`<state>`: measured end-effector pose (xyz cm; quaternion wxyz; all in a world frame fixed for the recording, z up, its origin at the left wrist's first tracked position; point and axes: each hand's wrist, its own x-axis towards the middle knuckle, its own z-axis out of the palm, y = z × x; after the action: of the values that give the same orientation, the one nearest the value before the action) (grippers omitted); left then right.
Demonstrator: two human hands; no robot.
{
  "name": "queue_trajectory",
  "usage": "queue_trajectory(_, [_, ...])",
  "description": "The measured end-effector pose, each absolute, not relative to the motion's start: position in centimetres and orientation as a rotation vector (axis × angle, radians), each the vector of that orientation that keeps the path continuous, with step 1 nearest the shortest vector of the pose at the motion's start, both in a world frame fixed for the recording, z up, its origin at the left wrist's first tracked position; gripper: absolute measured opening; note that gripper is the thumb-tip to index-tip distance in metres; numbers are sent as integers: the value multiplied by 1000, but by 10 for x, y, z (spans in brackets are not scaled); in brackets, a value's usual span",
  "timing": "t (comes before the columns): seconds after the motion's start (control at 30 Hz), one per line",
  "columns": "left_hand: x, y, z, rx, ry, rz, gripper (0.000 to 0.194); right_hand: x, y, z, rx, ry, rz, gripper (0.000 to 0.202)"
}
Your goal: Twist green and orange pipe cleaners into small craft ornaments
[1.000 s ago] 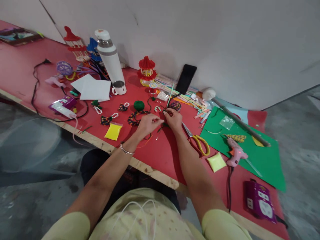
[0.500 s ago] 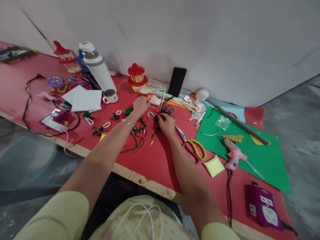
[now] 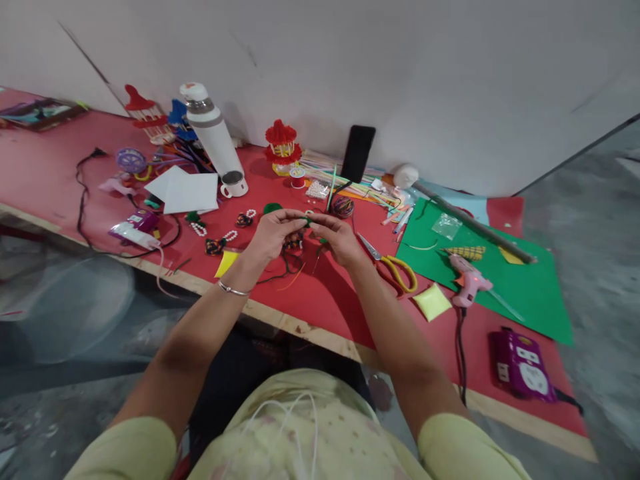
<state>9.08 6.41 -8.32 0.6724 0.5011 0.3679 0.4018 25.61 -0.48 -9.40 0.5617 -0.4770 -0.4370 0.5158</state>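
Note:
My left hand (image 3: 274,233) and my right hand (image 3: 341,237) meet over the red table, fingertips pinched together. Between them is a small dark green yarn piece (image 3: 309,221), mostly covered by the fingers. Under my left hand lies a dark multicoloured yarn ring (image 3: 294,244), partly hidden, with loose strands trailing from it. Just behind that hand sits a green yarn ball (image 3: 272,208). A multicoloured yarn ball (image 3: 343,207) rests beyond my right hand. Scissors (image 3: 393,268) with yellow handles lie to the right of it.
A white flask (image 3: 215,137), a mug (image 3: 234,185) and a red thread spool (image 3: 297,178) stand at the back. A phone (image 3: 359,153) leans on the wall. A pink glue gun (image 3: 469,281) rests rightward, its cord running over the wooden edge. A purple extension box (image 3: 523,367) lies near the right end.
My left hand has come back from near the thread spool to meet my right hand, and both now pinch at the green yarn piece. The camera view has shifted slightly.

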Motion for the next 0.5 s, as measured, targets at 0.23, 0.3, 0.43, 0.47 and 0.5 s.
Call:
queue_trajectory(0.23, [90, 30, -86, 1019, 760, 898, 41, 252, -39, -92, -1284, -1042, 1030, 38])
queue_trajectory(0.3, [90, 22, -89, 1027, 767, 891, 42, 251, -48, -93, -1308, -1037, 1042, 38])
queue_trajectory(0.43, [86, 5, -101, 1123, 833, 798, 39, 255, -74, -100, -1465, -1171, 1117, 42])
queue_trajectory(0.47, [84, 1, -105, 1161, 854, 731, 36, 258, -81, -103, -1528, -1232, 1141, 43])
queue_trajectory(0.5, [83, -3, -109, 1199, 874, 654, 34, 262, -89, -106, -1586, -1291, 1146, 44])
